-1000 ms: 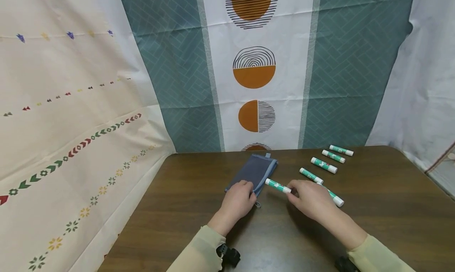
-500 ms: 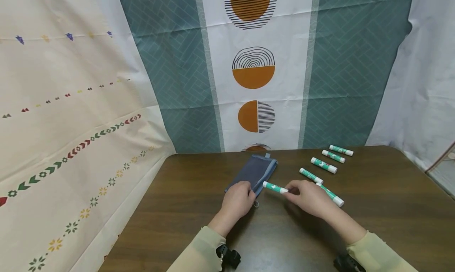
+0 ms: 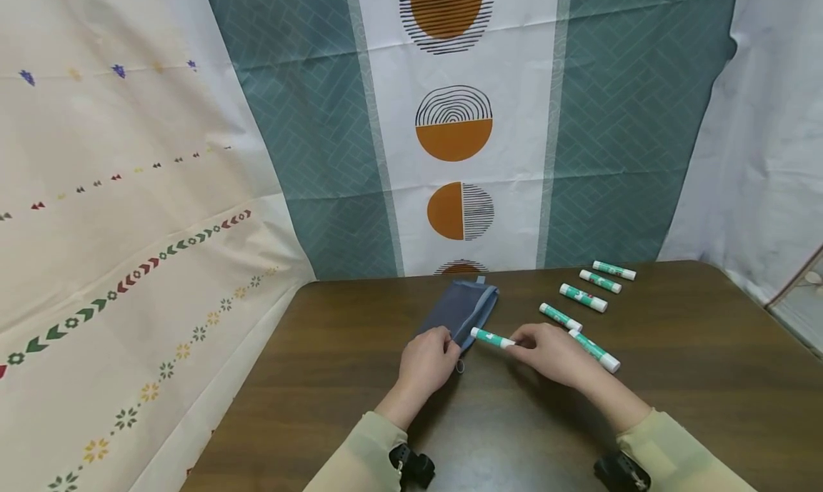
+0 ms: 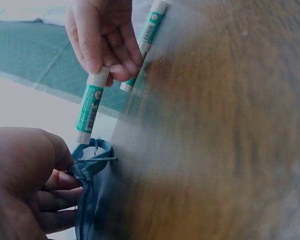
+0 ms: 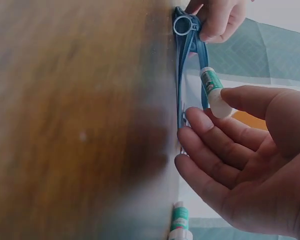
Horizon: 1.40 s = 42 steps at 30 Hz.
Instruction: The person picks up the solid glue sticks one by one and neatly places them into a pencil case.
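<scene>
A dark blue zippered pouch (image 3: 453, 308) lies on the table, and my left hand (image 3: 426, 360) grips its near end. In the left wrist view the zip edge of the pouch (image 4: 90, 165) gapes, held apart at the top. My right hand (image 3: 554, 353) pinches a white-and-green glue stick (image 3: 491, 338) by its white end. The glue stick's far end points left, right at the pouch opening. A round metal zip pull (image 5: 182, 25) hangs by the pouch's near end in the right wrist view.
Several more glue sticks (image 3: 583, 298) lie on the brown wooden table (image 3: 514, 435), right of the pouch. The closest one (image 3: 594, 350) lies beside my right hand. Patterned cloth (image 3: 308, 156) hangs behind the table's far edge.
My right hand has moved a little left with the glue stick, bringing its tip over the pouch edge. My left hand keeps its grip; the pouch opening has widened slightly.
</scene>
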Available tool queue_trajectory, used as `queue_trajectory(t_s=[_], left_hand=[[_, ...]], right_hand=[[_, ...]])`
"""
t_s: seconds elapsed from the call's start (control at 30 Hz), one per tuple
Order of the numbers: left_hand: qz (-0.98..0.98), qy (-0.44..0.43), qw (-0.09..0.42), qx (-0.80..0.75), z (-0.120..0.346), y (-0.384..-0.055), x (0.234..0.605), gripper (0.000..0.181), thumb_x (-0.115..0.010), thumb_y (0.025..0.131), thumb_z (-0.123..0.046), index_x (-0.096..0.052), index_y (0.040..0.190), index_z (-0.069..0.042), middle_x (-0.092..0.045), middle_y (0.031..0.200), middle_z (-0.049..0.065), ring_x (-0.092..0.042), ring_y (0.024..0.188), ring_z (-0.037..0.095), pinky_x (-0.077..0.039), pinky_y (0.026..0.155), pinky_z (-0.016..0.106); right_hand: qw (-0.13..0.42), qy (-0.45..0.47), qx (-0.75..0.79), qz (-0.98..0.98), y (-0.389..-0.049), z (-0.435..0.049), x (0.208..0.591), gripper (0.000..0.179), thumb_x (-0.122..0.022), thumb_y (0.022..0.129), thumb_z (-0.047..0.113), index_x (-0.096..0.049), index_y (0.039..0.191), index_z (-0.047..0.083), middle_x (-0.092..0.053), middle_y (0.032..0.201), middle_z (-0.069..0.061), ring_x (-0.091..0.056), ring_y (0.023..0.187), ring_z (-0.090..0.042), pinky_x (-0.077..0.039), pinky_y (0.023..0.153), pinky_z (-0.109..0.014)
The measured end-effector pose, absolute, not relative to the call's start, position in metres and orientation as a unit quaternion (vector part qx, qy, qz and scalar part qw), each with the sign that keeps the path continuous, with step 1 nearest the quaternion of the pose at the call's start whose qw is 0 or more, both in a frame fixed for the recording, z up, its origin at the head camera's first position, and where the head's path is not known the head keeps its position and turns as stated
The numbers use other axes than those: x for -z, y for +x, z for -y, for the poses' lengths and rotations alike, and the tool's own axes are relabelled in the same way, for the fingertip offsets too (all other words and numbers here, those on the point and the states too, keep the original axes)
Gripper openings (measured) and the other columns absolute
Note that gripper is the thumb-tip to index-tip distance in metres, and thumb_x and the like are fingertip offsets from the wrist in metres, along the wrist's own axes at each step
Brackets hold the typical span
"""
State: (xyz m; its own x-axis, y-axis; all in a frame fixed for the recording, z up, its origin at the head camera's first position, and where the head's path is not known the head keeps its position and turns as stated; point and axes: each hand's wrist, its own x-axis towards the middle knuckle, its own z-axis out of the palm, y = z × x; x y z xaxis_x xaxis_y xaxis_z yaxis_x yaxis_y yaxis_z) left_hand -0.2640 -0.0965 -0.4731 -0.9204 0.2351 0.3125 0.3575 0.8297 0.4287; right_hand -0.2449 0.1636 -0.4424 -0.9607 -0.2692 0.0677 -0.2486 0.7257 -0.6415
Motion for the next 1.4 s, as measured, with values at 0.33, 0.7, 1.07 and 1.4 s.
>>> queue_trajectory(t_s=[0.33, 0.7, 1.07, 1.4], left_hand=[[0.944, -0.141, 0.132, 0.269, 0.097, -0.266, 0.474, 0.027, -0.067, 0.100, -0.016, -0.060, 0.074, -0.020, -0.051, 0.066, -0.007, -0.046, 0.058, 0.012, -0.038, 0.055, 0.029], [0.941, -0.129, 0.136, 0.280, 0.095, -0.267, 0.474, 0.011, -0.071, 0.101, -0.018, -0.078, 0.094, -0.015, -0.078, 0.099, 0.000, -0.064, 0.078, 0.014, -0.056, 0.071, 0.033], [0.931, -0.135, 0.147, 0.304, 0.096, -0.268, 0.475, 0.010, -0.068, 0.103, -0.017, -0.074, 0.095, -0.018, -0.079, 0.104, 0.000, -0.065, 0.080, 0.015, -0.051, 0.070, 0.031], [0.923, -0.144, 0.132, 0.332, 0.096, -0.269, 0.475, 0.016, -0.067, 0.106, -0.018, -0.072, 0.091, -0.019, -0.079, 0.133, -0.001, -0.076, 0.111, 0.030, -0.048, 0.072, 0.032]], right_hand=[[0.013, -0.141, 0.325, -0.935, -0.257, -0.151, 0.445, 0.022, -0.078, 0.102, 0.035, -0.082, 0.108, 0.015, -0.076, 0.095, 0.006, -0.063, 0.079, -0.012, -0.055, 0.072, -0.040], [0.024, -0.139, 0.320, -0.937, -0.272, -0.133, 0.447, 0.021, -0.078, 0.102, 0.035, -0.081, 0.104, 0.015, -0.072, 0.091, 0.006, -0.059, 0.075, -0.014, -0.050, 0.067, -0.037], [0.035, -0.140, 0.314, -0.938, -0.279, -0.123, 0.442, 0.021, -0.077, 0.103, 0.034, -0.081, 0.103, 0.014, -0.071, 0.087, 0.004, -0.058, 0.073, -0.017, -0.047, 0.066, -0.036], [0.034, -0.154, 0.296, -0.942, -0.287, -0.117, 0.448, 0.019, -0.076, 0.104, 0.036, -0.081, 0.102, 0.019, -0.072, 0.089, 0.006, -0.059, 0.075, -0.016, -0.049, 0.064, -0.039]])
